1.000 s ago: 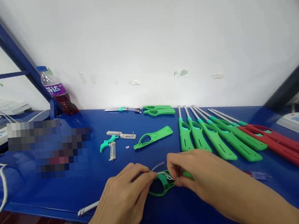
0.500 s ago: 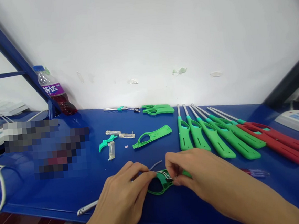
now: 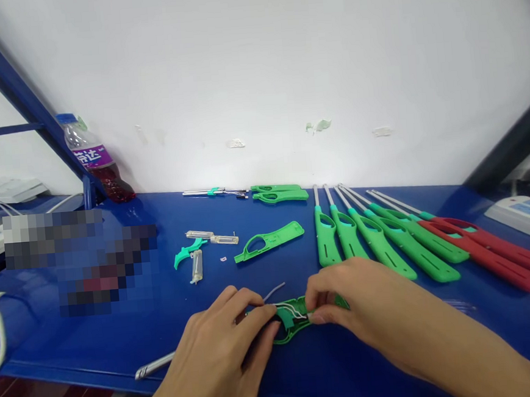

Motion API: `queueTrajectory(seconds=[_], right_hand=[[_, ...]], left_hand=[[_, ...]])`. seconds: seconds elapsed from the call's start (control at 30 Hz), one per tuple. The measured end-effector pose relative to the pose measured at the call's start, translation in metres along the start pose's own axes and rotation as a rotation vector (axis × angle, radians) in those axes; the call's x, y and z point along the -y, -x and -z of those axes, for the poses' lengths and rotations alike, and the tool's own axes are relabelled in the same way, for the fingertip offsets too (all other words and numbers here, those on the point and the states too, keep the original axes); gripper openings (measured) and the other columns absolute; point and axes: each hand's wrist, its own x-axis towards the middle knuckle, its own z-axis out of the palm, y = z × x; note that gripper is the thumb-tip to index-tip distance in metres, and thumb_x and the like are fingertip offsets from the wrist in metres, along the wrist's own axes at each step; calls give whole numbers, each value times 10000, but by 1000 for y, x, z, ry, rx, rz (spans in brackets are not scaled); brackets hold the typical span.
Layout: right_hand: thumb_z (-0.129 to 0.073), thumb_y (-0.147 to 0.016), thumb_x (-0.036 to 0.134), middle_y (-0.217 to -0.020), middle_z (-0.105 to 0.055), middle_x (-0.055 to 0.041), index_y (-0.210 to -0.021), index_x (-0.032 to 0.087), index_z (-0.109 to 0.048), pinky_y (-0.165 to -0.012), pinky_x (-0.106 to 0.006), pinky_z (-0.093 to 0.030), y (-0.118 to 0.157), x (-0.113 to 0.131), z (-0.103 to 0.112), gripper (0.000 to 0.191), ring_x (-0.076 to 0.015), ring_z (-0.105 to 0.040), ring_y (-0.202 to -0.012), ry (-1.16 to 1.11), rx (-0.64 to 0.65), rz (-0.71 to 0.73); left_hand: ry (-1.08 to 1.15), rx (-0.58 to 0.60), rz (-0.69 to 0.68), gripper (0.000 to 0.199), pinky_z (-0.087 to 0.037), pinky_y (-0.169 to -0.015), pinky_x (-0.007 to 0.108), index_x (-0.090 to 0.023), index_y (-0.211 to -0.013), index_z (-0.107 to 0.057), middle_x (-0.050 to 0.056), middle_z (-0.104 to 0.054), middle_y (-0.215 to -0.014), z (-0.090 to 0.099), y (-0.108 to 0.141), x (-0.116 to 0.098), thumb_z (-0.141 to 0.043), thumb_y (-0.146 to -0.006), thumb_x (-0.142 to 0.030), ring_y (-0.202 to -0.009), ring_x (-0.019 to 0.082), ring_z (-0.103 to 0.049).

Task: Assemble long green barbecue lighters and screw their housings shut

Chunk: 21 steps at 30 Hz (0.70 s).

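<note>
At the near edge of the table lies an opened green lighter half (image 3: pixel 285 340), its inside facing up, with thin white wires and a dark part in it. My left hand (image 3: pixel 225 342) grips its left end, thumb and forefinger closed by the finger hole. A metal lighter tube (image 3: pixel 154 365) sticks out to the left from under that hand. My right hand (image 3: pixel 346 293) pinches at the dark part beside the wires, toward the handle end; the fingertips partly hide what they hold. A thin grey tube (image 3: pixel 275 290) rises behind the left fingers.
A loose green half shell (image 3: pixel 272 241) lies behind my hands. To its left are clear fuel tanks (image 3: pixel 197 266) and a teal trigger (image 3: pixel 184 254). Several green lighters (image 3: pixel 374 245) and red lighters (image 3: pixel 494 254) fan out at right. A drink bottle (image 3: pixel 99 162) leans at back left.
My right hand has shifted slightly right along the shell, so more of the wires and the dark part shows. My left hand stays almost in place.
</note>
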Motion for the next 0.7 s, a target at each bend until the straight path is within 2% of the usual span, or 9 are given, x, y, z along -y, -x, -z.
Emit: queueTrajectory(seconds=[0.23,0.4,0.5,0.7], right_hand=[[-659,-887,68,-828,-749,58,-834,304,-738,-653,-309,-368,0,-3,-1,254,-178,-665,-756,40,15,-3],[-689,-882,88,-826,-752,59,-852,301,-735,-623,-305,-360,-1,1,0,221,-170,-656,-720,13,6,-25],[-709,-895,100,-870,-757,74,-910,319,-738,-668,-305,-390,1,3,-2,221,-164,-676,-771,-25,5,-11],[-667,-950,139,-887,-745,65,-899,334,-748,-699,-339,-387,1,-3,-9,218,-188,-682,-811,56,40,32]], left_hand=[[-68,15,10,111,-596,-645,378,-264,-1144,-678,38,-729,-1038,-4,3,-1,-614,-1053,-261,-884,276,-720],[-62,-11,11,107,-591,-635,394,-263,-1151,-667,34,-728,-1042,-8,4,1,-618,-1056,-273,-882,282,-719],[-35,2,31,118,-586,-656,397,-273,-1159,-660,23,-722,-1036,-8,4,2,-648,-1043,-264,-879,275,-711],[-17,12,57,120,-567,-658,386,-282,-1152,-663,19,-708,-1036,-8,5,1,-656,-1036,-249,-875,271,-706]])
